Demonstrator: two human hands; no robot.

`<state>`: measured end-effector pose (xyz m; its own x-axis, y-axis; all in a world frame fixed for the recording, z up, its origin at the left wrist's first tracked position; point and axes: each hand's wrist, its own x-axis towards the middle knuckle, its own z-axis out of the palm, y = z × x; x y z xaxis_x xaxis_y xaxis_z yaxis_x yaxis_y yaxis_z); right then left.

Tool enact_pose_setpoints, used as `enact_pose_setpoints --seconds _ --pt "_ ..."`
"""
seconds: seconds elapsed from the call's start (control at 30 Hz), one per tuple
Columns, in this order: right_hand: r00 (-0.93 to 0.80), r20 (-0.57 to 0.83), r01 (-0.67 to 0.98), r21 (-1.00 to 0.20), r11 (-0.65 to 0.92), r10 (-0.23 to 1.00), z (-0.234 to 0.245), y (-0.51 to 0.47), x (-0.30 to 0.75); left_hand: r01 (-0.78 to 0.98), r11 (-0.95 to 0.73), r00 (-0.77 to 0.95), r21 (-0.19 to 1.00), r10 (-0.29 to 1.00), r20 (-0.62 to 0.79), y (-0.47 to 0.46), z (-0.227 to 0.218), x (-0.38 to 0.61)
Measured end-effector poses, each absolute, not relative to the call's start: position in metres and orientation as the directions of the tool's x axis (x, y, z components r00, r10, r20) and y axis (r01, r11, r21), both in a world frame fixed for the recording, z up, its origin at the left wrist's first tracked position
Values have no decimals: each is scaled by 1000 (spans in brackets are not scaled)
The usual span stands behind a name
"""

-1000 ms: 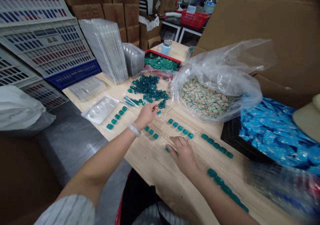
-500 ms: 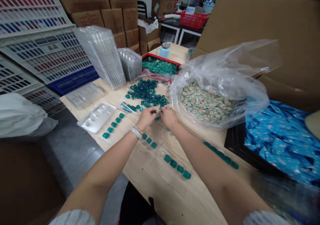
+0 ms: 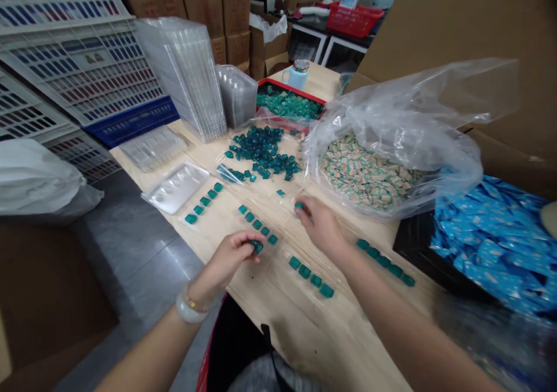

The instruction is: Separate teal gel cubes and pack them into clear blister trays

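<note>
My left hand [image 3: 232, 256] is curled round a few small, shiny teal pieces [image 3: 256, 245], just over the front edge side of the wooden table [image 3: 278, 316]. Between the fingertips of my right hand [image 3: 321, 224], one teal piece [image 3: 299, 205] is pinched above the table. A loose pile of the same pieces [image 3: 261, 148] lies farther back. Short rows of them sit in clear plastic trays: a left row [image 3: 204, 203], a middle row [image 3: 257, 224], a front row [image 3: 310, 276] and a right row [image 3: 383, 261]. One single piece [image 3: 281, 193] lies apart, near my right hand.
Stacked clear trays [image 3: 183, 79] stand at the back left, with a white tray [image 3: 176, 188] in front. A plastic bag [image 3: 348, 125] of small packets and a black box [image 3: 418, 253] of blue sachets [image 3: 487, 241] fill the right. A blue mug [image 3: 297, 76] stands behind.
My hands have parted from beside the pile. The left came back toward me with teal pieces; the right moved nearer with one. The middle row shows fully now, and the view has shifted slightly.
</note>
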<state>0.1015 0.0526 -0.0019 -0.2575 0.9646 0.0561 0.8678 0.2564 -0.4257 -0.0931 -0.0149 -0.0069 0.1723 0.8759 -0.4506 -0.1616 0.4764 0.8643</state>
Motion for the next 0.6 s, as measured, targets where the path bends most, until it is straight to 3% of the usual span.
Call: enact_pose_setpoints --seconds 0.1,0.17,0.27,0.4,0.5,0.6 --pt "-252 46 792 -564 234 967 -15 -8 106 -118 531 249 839 834 -492 -42 -17 -86" --pt "-257 47 818 -521 243 965 -26 -32 102 -58 513 274 856 833 -480 -52 -25 -77" --pt "-282 61 894 -345 286 957 -36 -42 89 -4 477 231 879 856 -463 -57 -35 -63" --pt "-256 29 952 -164 258 966 -38 -37 81 -40 481 203 876 862 -464 -59 -39 -57" --pt "-244 56 955 -162 250 968 -34 -41 83 -57 470 232 881 865 -446 -64 -36 -58" --pt "-215 195 933 -248 260 957 -23 -50 90 28 384 235 923 895 -379 -59 -26 -64"
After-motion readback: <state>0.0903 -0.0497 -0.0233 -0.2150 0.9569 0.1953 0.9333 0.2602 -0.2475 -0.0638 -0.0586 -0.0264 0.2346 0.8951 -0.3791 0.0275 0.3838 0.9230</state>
